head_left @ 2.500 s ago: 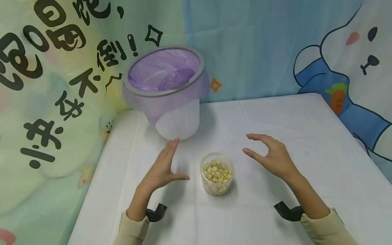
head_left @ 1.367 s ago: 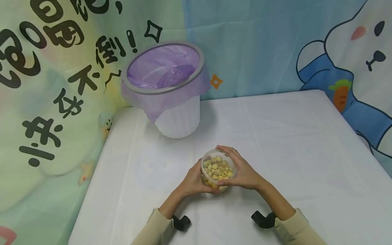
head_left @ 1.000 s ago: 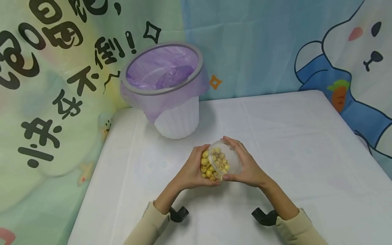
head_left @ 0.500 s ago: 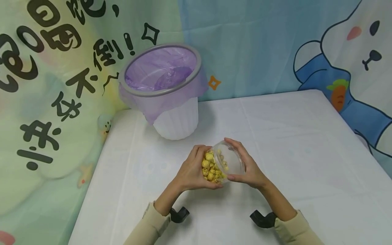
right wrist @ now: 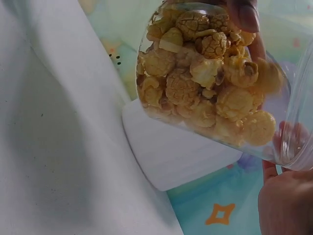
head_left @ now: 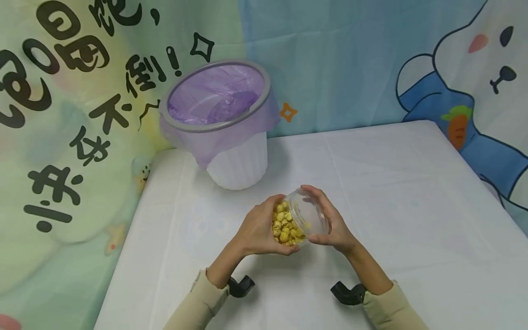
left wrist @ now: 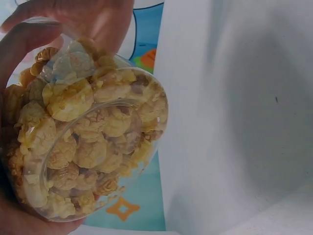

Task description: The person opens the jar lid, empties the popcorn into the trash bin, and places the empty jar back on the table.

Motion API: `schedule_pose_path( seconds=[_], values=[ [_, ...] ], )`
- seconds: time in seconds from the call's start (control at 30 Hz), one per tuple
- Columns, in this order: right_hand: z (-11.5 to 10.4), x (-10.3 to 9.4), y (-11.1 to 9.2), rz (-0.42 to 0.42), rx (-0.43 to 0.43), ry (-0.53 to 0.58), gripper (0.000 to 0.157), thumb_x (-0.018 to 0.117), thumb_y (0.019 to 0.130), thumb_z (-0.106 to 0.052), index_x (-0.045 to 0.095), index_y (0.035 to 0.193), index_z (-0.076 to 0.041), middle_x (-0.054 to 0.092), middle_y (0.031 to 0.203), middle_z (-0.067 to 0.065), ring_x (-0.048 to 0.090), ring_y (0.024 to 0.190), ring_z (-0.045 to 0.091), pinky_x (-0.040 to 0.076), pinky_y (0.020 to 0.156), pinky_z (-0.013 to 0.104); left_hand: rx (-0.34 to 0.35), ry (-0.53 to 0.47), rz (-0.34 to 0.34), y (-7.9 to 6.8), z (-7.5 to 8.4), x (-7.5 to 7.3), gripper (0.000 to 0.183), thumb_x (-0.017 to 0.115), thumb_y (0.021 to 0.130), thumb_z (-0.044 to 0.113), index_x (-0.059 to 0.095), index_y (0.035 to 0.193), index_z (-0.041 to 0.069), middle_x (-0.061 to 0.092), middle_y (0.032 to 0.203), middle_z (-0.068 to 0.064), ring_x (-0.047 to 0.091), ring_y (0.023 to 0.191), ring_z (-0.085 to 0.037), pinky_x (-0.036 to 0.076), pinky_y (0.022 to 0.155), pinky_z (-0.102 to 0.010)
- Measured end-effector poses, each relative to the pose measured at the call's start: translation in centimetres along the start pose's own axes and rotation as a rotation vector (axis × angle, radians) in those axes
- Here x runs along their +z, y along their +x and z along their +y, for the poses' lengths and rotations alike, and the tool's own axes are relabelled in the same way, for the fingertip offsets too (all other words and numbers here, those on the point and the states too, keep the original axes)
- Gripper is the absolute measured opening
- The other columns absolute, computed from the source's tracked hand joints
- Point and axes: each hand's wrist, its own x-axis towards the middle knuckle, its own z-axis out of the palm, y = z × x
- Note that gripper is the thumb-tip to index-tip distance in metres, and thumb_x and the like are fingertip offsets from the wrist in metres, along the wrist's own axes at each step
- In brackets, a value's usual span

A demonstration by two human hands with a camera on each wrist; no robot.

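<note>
A clear plastic jar of yellow popcorn (head_left: 286,224) is held between both hands over the table, tilted with its top toward the right. My left hand (head_left: 259,230) grips the jar's body, thumb on the near side and fingers on the far side. At the other end, my right hand (head_left: 333,223) holds the clear lid (head_left: 310,214) round its edge. The left wrist view shows the jar's round base (left wrist: 90,147) with popcorn packed against it. Seen from the right wrist, the popcorn (right wrist: 200,83) lies toward the base, away from the lid end.
A white bin (head_left: 239,162) with a grey rim and purple liner (head_left: 218,96) stands at the back left of the white-covered table (head_left: 392,206). Printed cloth (head_left: 342,68) hangs behind and along the left side.
The hands came from apart to grasp the jar, which stood upright on the table. It was lifted and tilted, top to the right. Over the last half second it barely moves.
</note>
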Motion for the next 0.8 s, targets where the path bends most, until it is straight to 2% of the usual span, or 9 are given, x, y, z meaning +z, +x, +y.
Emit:
schedule_pose_path(
  seconds=[0.27,0.37,0.53,0.67,0.73,0.8],
  values=[
    [0.7,-0.2,-0.3,0.022,-0.063,0.08,0.095,0.076,0.069,-0.031,0.025,0.14,0.005,0.029,0.142,0.017,0.03,0.127,0.026,0.03,0.1,0.029,0.046,0.049,-0.021,0.5,0.2,0.0,0.105,0.079,0.053,0.051,0.033,0.135,0.004,0.054,0.116,-0.006,0.054,0.094,-0.015,0.047,0.08,-0.032],
    [0.8,-0.2,0.0,0.02,-0.118,0.087,0.096,0.076,0.07,-0.034,0.025,0.139,0.009,0.031,0.14,0.018,0.031,0.127,0.027,0.029,0.101,0.03,0.038,-0.001,-0.068,0.6,0.2,-0.3,0.105,0.08,0.054,0.049,0.032,0.136,0.004,0.054,0.116,-0.006,0.054,0.093,-0.013,0.047,0.079,-0.029],
    [0.5,-0.3,0.4,-0.037,-0.174,0.078,0.099,0.074,0.069,-0.041,0.025,0.136,0.014,0.035,0.137,0.02,0.032,0.126,0.028,0.03,0.101,0.033,0.007,-0.176,-0.176,0.6,0.0,-0.8,0.101,0.083,0.056,0.041,0.032,0.136,0.006,0.054,0.113,-0.004,0.054,0.091,-0.01,0.047,0.076,-0.023],
    [-0.3,-0.4,0.5,-0.095,-0.189,0.06,0.099,0.075,0.067,-0.04,0.027,0.135,0.014,0.035,0.135,0.021,0.033,0.124,0.029,0.032,0.099,0.035,0.038,-0.287,-0.258,0.8,-0.3,-1.3,0.097,0.083,0.057,0.034,0.033,0.135,0.007,0.055,0.112,-0.002,0.053,0.091,-0.008,0.046,0.076,-0.02],
    [-0.8,-0.4,0.5,-0.117,-0.215,0.027,0.1,0.075,0.066,-0.037,0.026,0.135,0.014,0.034,0.136,0.024,0.031,0.125,0.032,0.031,0.1,0.038,0.065,-0.296,-0.268,0.9,-0.4,-1.8,0.096,0.084,0.056,0.033,0.035,0.135,0.007,0.055,0.112,-0.001,0.053,0.091,-0.007,0.046,0.077,-0.021],
    [-1.4,-0.4,0.6,-0.117,-0.241,-0.018,0.1,0.075,0.066,-0.036,0.025,0.136,0.015,0.031,0.138,0.026,0.027,0.128,0.035,0.028,0.102,0.039,0.082,-0.254,-0.239,0.9,-0.3,-2.3,0.099,0.085,0.054,0.035,0.036,0.135,0.007,0.054,0.114,0.0,0.053,0.093,-0.008,0.046,0.079,-0.023]
  ],
)
